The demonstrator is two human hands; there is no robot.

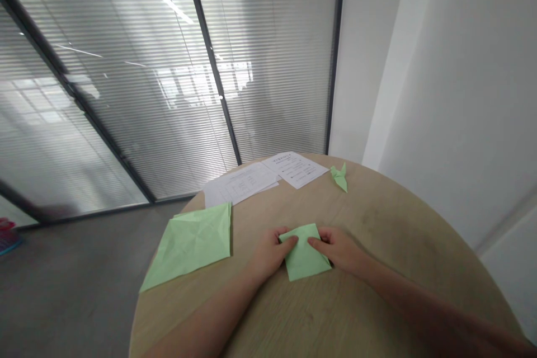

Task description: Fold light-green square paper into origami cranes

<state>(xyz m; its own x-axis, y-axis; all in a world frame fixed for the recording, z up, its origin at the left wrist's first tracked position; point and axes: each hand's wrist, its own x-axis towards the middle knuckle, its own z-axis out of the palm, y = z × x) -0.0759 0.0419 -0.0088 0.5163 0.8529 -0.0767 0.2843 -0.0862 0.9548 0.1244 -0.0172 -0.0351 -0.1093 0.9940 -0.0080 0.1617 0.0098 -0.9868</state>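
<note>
A small folded piece of green paper (305,257) lies flat on the round wooden table (377,268) in front of me. My left hand (271,251) rests on its left edge, with the fingertips curled and pressing down on the top left corner. My right hand (338,249) holds the paper's right side, its forefinger pressed onto the upper edge. The two forefingers nearly meet over the paper.
A larger creased green sheet (193,243) lies to the left near the table's edge. Two white printed pages (264,176) sit at the far side. A small folded green paper figure (339,176) stands beyond them. Glass walls with blinds are behind.
</note>
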